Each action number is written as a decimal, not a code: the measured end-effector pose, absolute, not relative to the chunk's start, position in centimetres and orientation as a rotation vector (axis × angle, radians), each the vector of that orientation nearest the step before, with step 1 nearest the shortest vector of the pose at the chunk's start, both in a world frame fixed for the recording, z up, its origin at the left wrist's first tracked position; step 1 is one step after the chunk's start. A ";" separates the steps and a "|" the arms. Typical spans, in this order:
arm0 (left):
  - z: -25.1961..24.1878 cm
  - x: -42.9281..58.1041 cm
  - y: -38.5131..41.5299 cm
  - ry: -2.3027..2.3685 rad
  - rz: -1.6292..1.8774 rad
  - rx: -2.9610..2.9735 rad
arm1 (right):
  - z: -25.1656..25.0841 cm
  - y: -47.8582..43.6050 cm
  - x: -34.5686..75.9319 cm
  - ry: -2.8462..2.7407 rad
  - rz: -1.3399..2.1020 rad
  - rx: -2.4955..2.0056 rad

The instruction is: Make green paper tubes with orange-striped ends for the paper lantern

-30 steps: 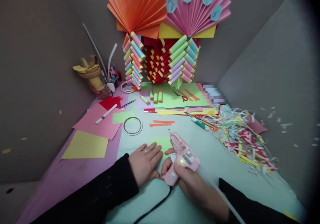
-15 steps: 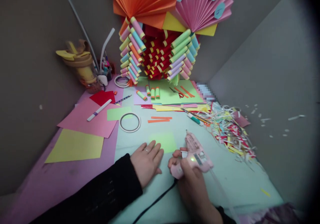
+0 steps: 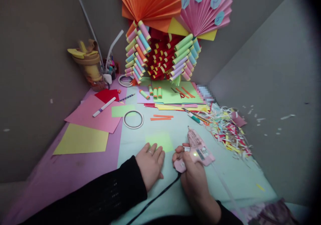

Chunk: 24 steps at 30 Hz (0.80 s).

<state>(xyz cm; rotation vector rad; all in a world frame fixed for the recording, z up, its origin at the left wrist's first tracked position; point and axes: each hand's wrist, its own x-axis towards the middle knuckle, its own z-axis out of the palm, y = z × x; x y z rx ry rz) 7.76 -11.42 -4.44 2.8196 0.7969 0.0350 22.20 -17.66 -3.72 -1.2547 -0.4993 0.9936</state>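
My left hand point(image 3: 150, 164) lies palm down with its fingers stretched out, a ring on one of them. Its fingertips rest on the near edge of a small light green paper point(image 3: 162, 140) on the table. In my right hand point(image 3: 194, 174) is a pink glue gun point(image 3: 200, 151), my fingers wrapped round its handle by the white trigger. The gun's nozzle points up and away from me, to the right of the green paper and apart from it. A small light glows on its side. A clear glue stick point(image 3: 227, 188) trails from its back.
A black cord point(image 3: 155, 200) runs between my hands. Beyond them lie a tape roll point(image 3: 133, 119) and orange strips point(image 3: 162, 117). Paper scraps point(image 3: 230, 131) are heaped at right, coloured sheets point(image 3: 82, 139) at left. Green paper rolls point(image 3: 155, 92) lie below a hanging paper decoration point(image 3: 160, 57).
My view has shifted slightly. The small green paper has slid a little to the left under my left fingertips. My right hand still holds the glue gun in much the same place.
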 end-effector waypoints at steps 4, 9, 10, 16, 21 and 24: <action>-3.7 7.4 -10.7 0.836 -0.005 2.827 | -2.9 -17.5 22.1 -0.582 1.057 -1.318; -2.7 7.5 -10.9 0.856 -0.015 2.817 | -2.2 -16.6 21.8 -0.749 1.204 -1.446; -2.5 7.5 -11.0 0.894 -0.024 2.822 | -2.2 -16.4 21.7 -0.769 1.218 -1.476; -1.4 7.8 -11.5 1.078 -0.187 2.763 | -1.8 -15.3 21.5 -1.037 1.134 -1.624; -0.9 7.9 -11.5 1.032 -0.275 2.690 | -0.9 -14.5 21.2 -1.315 1.161 -1.585; -1.0 7.8 -11.5 1.038 -0.284 2.650 | -0.7 -14.0 21.1 -1.376 1.187 -1.592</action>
